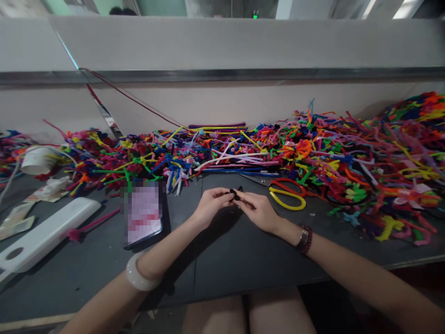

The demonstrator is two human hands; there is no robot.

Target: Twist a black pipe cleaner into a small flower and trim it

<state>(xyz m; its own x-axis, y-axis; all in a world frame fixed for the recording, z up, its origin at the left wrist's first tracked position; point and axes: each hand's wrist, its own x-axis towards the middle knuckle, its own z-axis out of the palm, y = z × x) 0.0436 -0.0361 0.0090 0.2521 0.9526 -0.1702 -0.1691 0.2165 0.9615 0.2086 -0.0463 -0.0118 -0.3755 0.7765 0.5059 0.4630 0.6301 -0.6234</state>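
Note:
Above the middle of the dark table, my left hand and my right hand meet with pinched fingertips. Between them is a small black fuzzy piece, which looks like a bent pipe cleaner; the fingers cover part of it. Both hands hold it, the left from its left side and the right from its right. Just beyond my right hand lies a pair of scissors with one red and one yellow handle loop, blades pointing left.
A long heap of colourful pipe cleaners lines the table's back. To the left lie a phone, a white power strip, a pink pipe cleaner and a white paper cup. Behind the heap stands a grey partition.

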